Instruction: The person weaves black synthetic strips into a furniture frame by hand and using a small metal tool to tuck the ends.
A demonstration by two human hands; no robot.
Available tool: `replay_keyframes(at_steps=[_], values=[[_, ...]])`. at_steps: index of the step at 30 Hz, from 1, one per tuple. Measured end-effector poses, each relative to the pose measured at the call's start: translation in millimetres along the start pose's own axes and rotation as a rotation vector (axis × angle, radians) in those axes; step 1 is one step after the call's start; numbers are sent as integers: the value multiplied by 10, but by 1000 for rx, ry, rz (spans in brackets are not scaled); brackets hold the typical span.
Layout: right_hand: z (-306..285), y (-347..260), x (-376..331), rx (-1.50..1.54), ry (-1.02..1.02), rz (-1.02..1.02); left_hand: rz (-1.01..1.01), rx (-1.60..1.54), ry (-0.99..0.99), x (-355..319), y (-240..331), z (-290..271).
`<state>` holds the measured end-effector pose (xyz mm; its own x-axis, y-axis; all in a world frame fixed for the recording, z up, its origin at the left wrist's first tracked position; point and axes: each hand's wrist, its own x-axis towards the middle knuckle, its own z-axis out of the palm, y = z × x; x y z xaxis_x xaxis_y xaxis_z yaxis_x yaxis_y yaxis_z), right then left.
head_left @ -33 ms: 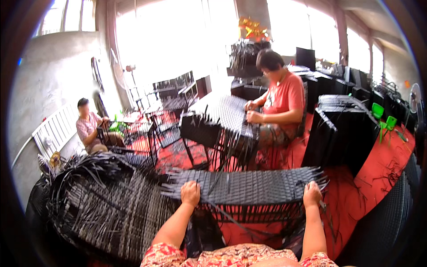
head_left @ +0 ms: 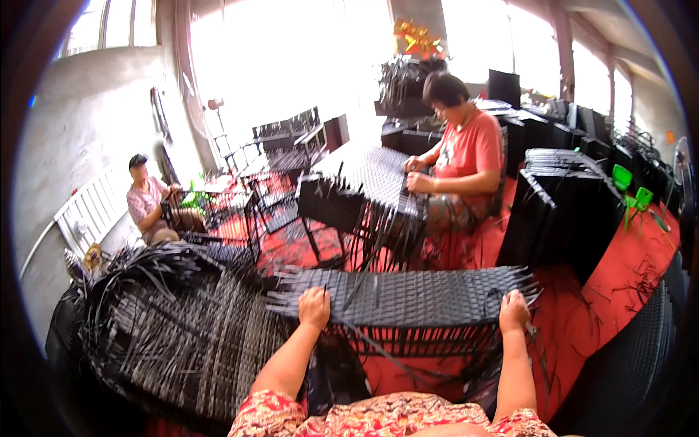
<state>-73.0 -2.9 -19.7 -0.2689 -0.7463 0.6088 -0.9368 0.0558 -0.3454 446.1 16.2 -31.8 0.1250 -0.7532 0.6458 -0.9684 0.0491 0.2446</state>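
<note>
A black woven wicker panel lies flat on a dark metal frame straight in front of me, loose strip ends sticking out at both sides. My left hand curls over the panel's near edge at its left end, where a loose black strip runs down to the right. At the right end, my right hand grips the same near edge. Both forearms come up from the lower edge over my flowered clothing.
A big heap of black plastic strips lies at my left. Beyond, a person in a red shirt weaves at another black frame. Another person sits at the left wall. Black woven boxes and green chairs stand right on a red floor.
</note>
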Motion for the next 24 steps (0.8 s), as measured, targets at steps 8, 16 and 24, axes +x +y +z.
replay_keyframes(at_steps=[8, 16, 24], values=[[-91, -144, 53, 14, -105, 58, -15, 8, -22, 177, -76, 62], [-33, 60, 18, -23, -136, 5, 43, -52, 70, 140, 22, 89], [4, 85, 61, -37, -183, 51, -62, -57, 40, 125, 31, 14]])
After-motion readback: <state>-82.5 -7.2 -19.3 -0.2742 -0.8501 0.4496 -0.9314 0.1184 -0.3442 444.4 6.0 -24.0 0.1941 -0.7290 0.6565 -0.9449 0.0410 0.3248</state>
